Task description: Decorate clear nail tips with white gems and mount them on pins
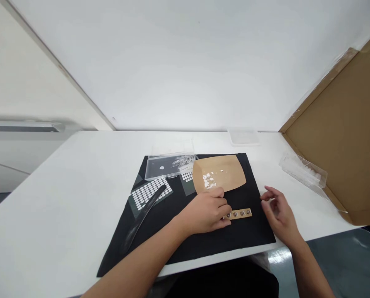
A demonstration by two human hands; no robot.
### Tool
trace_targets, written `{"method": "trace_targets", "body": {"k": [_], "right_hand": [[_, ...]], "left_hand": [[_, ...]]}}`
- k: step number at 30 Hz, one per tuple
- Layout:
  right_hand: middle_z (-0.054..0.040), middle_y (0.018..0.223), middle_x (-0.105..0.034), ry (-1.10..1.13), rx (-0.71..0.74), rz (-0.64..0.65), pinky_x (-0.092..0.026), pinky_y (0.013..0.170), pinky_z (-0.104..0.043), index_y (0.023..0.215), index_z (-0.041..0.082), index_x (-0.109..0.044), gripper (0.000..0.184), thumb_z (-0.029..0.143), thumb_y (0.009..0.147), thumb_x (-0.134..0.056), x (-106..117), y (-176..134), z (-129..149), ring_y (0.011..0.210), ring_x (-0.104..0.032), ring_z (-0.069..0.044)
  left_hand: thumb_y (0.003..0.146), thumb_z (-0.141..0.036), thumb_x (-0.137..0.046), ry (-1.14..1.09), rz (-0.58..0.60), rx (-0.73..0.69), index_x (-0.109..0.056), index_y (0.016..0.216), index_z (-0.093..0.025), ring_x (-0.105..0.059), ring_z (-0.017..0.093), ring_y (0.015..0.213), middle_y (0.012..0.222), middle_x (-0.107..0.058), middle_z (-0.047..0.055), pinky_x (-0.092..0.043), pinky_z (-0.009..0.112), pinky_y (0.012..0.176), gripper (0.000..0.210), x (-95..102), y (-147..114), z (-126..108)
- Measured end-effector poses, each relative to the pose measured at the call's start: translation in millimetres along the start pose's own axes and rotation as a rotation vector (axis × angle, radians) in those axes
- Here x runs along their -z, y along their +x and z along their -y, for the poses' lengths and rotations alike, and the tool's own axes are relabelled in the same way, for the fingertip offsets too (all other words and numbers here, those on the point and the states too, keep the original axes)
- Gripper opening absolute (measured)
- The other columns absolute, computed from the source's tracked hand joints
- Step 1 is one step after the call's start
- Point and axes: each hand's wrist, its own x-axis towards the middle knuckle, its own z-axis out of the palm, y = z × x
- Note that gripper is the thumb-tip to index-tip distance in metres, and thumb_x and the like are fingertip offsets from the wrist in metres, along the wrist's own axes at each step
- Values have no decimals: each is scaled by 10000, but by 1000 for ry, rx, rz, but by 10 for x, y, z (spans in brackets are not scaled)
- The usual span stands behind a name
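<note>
On a black mat (185,244), a short tan strip (245,213) with several small round metal pieces lies flat. My left hand (208,211) is closed over the strip's left end, which its fingers cover. Just off the mat's right edge is my right hand (279,215), its thumb and a finger drawn together at the tips. Whatever they pinch, if anything, is too small to make out. Behind my left hand sits a brown paper tray (231,174) with small white bits scattered in it.
Left on the mat are a black curved tool (144,213), a sheet of white oval stickers (149,192) and an open clear case (162,167). Another clear box (304,169) stands right, by a cardboard panel (343,136). A clear lid (243,137) lies behind.
</note>
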Motion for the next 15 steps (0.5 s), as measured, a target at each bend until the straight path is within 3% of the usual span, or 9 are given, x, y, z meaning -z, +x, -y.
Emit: {"method": "trace_targets", "body": {"k": [1,3,9,12,15], "right_hand": [[-69,1089,-671,-47,-9,-83,-528,765,-383,1424,270,-531,385,377,1057,-570,46,-10,-82,880,-625,-221],[-80,1103,-675,-183,7,-109,-536,831,-425,1359,273,-601,338,410,1051,-582,123,-18,-215,976,-637,-259],[-127,1254,-631,-420,91,-5,-531,1009,-536,1441,279,-621,444,478,1044,-601,147,5,-335,1148,-618,-329],[-123,1289,-619,-436,120,33,-545,997,-518,1503,309,-594,459,454,1069,-562,105,33,-315,1138,-625,-319],[-105,1244,-630,-393,115,71,-571,936,-464,1440,320,-659,390,428,1089,-529,74,83,-291,1030,-660,-271]], "left_hand": [[994,-414,-708,1,-6,-3,-723,1008,-184,-586,232,882,782,-696,34,-471,328,753,230,1,-1,1],[996,-408,-706,4,-13,-9,-720,1006,-184,-584,231,873,777,-690,31,-463,323,741,225,7,0,2],[999,-390,-702,5,-28,-24,-718,975,-185,-574,217,837,770,-685,20,-469,321,740,207,32,20,4],[999,-384,-703,10,-38,-24,-718,975,-187,-581,219,845,774,-691,20,-468,325,732,199,37,24,-1],[1000,-383,-701,11,-34,-19,-721,987,-188,-588,220,851,772,-694,23,-470,324,732,196,35,23,-7]]}}
